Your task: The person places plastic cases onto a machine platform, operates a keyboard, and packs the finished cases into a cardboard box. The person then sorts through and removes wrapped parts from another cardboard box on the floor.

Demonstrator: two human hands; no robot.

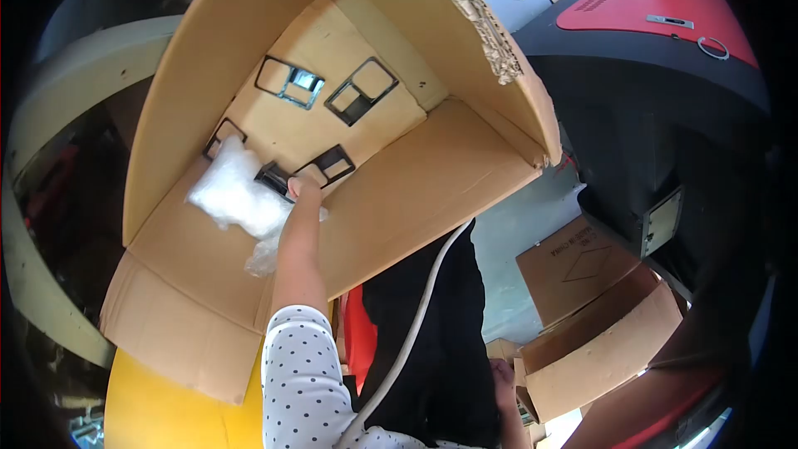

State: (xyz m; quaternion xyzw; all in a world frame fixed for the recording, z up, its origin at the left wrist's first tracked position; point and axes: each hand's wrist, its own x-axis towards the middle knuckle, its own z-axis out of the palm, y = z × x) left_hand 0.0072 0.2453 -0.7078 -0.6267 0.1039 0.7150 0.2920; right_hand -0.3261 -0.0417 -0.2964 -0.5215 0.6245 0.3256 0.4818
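My left hand (304, 186) reaches deep into a large open cardboard box (432, 175). Its fingers are closed at the edge of a black plastic piece (273, 178), partly hidden by the hand. Close beside it on the box floor lies a black rectangular frame (339, 163) with openings. Farther in are two similar frames, one with a shiny bluish patch (306, 81) and one plain black frame (359, 91). Crumpled clear plastic wrap (237, 187) partly covers another black frame (224, 135). Low at my side, my right hand (503, 378) is beside a smaller carton; its fingers are mostly hidden.
The smaller open carton (594, 349) stands at lower right. A red and black machine (657, 17) fills the right side. A pale curved beam (58, 91) runs along the left, and a yellow surface (166, 391) lies under the big box. A whitish cord (416, 316) hangs down my front.
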